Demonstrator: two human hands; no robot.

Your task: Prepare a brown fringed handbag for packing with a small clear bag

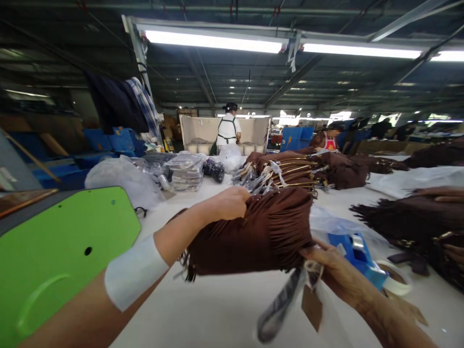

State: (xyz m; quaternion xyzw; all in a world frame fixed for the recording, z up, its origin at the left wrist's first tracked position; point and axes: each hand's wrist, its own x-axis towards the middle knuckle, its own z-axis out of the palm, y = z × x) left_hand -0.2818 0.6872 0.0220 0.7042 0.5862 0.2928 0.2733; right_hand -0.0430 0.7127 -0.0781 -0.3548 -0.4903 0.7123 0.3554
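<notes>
I hold a brown fringed bag above the white table. My left hand is closed over the bag's top edge. My right hand grips its lower right corner from below, together with a dark strap and a brown paper tag that hang down. A white band wraps my left forearm. Just right of my right hand lies a blue tape dispenser with a roll of tape.
A green panel stands at the left. Piles of brown fringed bags with gold bars, plastic-wrapped packs and white sheets cover the far table. Another person's hand rests on bags at the right. A person in white stands at the back.
</notes>
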